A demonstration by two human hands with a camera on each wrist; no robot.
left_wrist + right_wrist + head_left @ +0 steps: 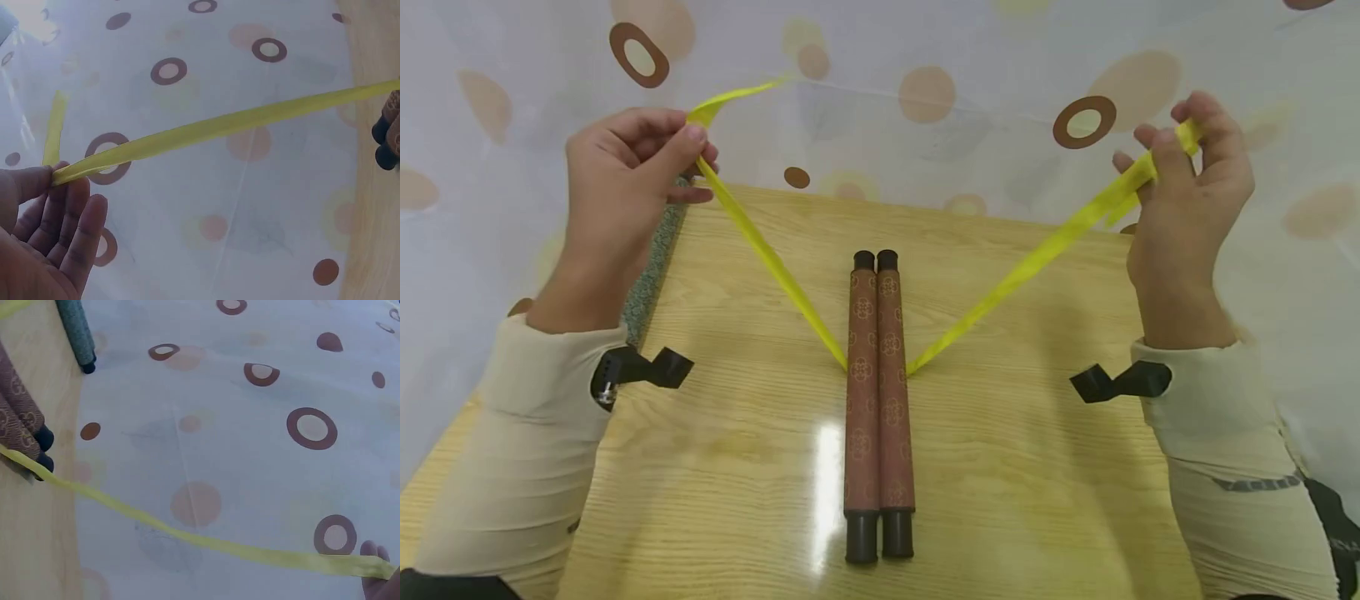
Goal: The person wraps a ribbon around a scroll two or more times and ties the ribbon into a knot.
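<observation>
A rolled scroll with two rods side by side [878,400], in brown patterned covering with black end caps, lies upright in the head view on the wooden table. A yellow ribbon [775,258] passes beneath it, and both ends rise outward in a V. My left hand [625,167] pinches one end between thumb and forefinger, with a short tail sticking out beyond the fingers. On the other side my right hand [1195,175] holds the opposite end between thumb and fingers. In the left wrist view the ribbon [212,128] runs fairly straight from the fingertips toward the scroll.
A green speckled roll [76,331] with a dark end lies at the table's left side, partly behind my left arm in the head view. The wooden table [737,467] meets a pale sheet [880,125] printed with brown circles along its far edge.
</observation>
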